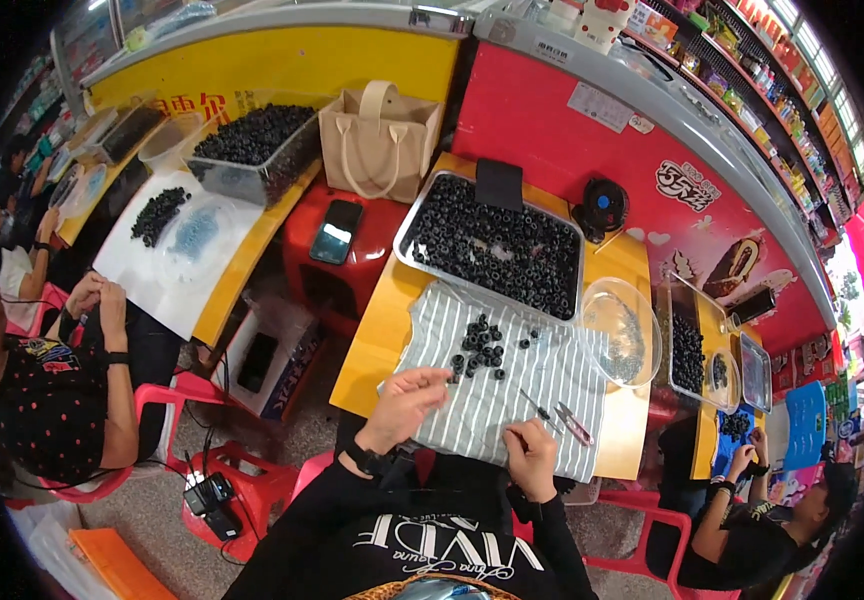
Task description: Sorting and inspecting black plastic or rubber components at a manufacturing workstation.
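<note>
My left hand (414, 402) is pinched at the near left of a small pile of black ring-shaped parts (482, 345), with one such part at its fingertips. The pile rests on a grey-and-white striped cloth (432, 425). At the cloth's near edge, my right hand (532, 452) is closed with its fingers curled in; whatever it may hold is hidden. Just beyond it lie a thin dark pointed tool (535, 404) and a pair of small snips (574, 424) with reddish handles.
A metal tray (407, 252) full of black rings stands behind the cloth. To its right are a clear round bowl (622, 375) with small bits and a black fan (604, 205). A phone (336, 232) and beige bag (357, 135) sit on a red stool. Other people work at both sides.
</note>
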`<action>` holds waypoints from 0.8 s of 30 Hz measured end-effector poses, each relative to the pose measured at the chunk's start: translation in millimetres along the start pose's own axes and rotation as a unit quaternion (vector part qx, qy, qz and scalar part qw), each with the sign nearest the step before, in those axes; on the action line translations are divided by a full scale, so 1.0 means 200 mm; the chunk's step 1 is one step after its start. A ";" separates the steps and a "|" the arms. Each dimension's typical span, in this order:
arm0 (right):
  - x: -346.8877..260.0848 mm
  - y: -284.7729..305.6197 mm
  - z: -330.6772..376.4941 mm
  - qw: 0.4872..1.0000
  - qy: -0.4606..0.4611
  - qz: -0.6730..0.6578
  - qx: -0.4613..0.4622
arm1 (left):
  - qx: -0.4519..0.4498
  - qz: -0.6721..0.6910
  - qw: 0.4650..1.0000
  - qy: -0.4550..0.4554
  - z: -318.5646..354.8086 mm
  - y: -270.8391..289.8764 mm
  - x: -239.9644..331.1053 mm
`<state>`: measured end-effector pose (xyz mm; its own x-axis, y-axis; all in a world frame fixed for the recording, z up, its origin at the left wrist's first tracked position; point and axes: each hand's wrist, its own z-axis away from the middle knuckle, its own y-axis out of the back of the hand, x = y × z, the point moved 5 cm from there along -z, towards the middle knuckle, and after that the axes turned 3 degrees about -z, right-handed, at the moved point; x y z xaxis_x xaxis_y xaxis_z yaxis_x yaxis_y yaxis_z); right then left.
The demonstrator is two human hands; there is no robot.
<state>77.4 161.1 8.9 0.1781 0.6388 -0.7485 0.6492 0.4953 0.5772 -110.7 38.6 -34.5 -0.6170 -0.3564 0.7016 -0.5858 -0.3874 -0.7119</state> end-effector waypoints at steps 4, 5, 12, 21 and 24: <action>-0.01 0.01 0.00 0.998 -0.048 -0.020 -0.039 | -0.022 0.107 0.994 -0.007 -0.01 0.03 0.02; -0.01 0.03 -0.03 0.998 -0.052 -0.016 -0.037 | -0.025 0.111 0.993 -0.004 -0.02 0.03 0.02; -0.09 0.02 -0.30 0.980 -0.074 0.109 -0.148 | -0.020 0.091 0.996 0.001 -0.01 0.04 0.02; -0.09 -0.19 -0.56 0.962 0.020 0.246 -0.114 | -0.025 0.085 0.996 0.009 -0.01 0.03 0.00; -0.08 -0.18 -0.54 0.961 0.002 0.248 -0.119 | -0.024 0.083 0.996 0.008 -0.01 0.04 0.00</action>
<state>-29.6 196.2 35.1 0.4188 0.8335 -0.3605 0.2980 0.2489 0.9216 -116.3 37.9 -40.5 -0.7157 -0.3982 0.5737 -0.4990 -0.2832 -0.8190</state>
